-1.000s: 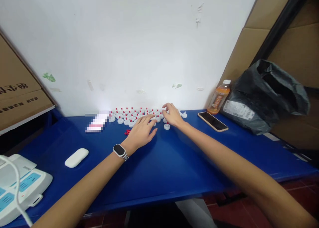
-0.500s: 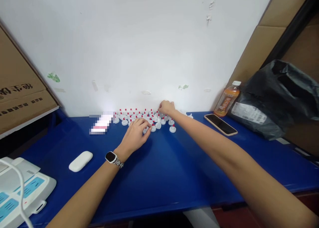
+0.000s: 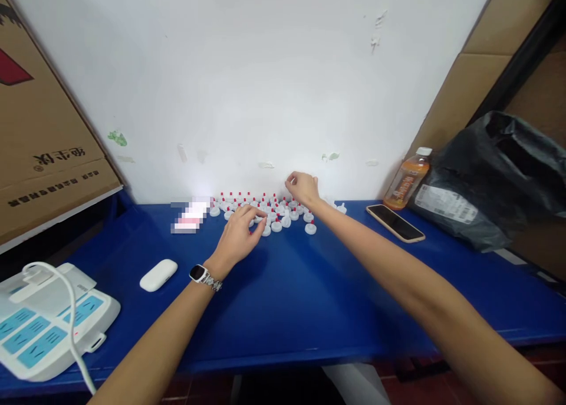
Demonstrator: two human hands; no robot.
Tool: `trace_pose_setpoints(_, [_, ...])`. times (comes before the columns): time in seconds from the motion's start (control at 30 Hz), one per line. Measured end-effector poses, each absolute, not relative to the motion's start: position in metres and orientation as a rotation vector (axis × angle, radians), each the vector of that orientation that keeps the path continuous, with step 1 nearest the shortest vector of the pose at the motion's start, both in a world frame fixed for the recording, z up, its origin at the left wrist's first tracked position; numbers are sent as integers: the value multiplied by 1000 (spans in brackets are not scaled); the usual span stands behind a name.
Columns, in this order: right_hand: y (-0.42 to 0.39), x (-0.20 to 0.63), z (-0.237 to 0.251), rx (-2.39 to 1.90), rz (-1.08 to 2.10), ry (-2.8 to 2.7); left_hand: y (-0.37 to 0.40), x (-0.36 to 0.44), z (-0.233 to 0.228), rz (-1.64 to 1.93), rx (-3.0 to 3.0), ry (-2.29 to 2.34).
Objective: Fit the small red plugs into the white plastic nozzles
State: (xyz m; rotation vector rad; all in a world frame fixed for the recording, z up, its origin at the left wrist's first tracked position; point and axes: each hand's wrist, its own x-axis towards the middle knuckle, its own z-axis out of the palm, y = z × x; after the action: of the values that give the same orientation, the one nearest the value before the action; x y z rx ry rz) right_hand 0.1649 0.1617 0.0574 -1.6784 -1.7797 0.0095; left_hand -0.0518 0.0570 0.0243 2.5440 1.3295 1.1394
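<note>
Against the white wall, a cluster of small white plastic caps with red tips (image 3: 265, 207) stands in loose rows on the blue tabletop (image 3: 309, 299). The left hand (image 3: 239, 237), a dark-faced wristwatch with a metal band (image 3: 200, 273) on its wrist, has drawn back a little from where it lay flat a second ago; its fingers are now curled together at the near edge of the cluster, and its grip looks pinched on one of the front caps, though the piece itself is too small to make out. The right hand (image 3: 303, 187) has lifted from the right side of the rows toward the back, fingertips bunched together above the caps near the wall; whether it holds anything I cannot tell. So both hands have gone from resting over the caps to picking among them. A few stray caps (image 3: 310, 229) sit apart at the front right. Off to the sides lie a white oval case (image 3: 158, 275), a white power strip with blue sockets (image 3: 44, 328), a dark smartphone (image 3: 395, 222), an orange drink bottle (image 3: 407, 179) and a black plastic bag (image 3: 495, 181).
</note>
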Motion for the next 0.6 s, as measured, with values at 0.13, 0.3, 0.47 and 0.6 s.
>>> trace_pose_setpoints(0.13, [99, 144, 53, -1240, 373, -1744, 58, -58, 25, 1188, 2425, 1287])
trace_pose_setpoints(0.3, [47, 107, 19, -935, 887, -1607, 50, -74, 18, 932, 2460, 1088])
trace_pose_setpoints(0.47, [43, 95, -5, -1076, 722, -1769, 43, -109, 14, 883, 2396, 1281])
trace_pose_setpoints(0.6, [47, 94, -12, -1314, 408, -2045, 43, -121, 12, 891, 2294, 1396])
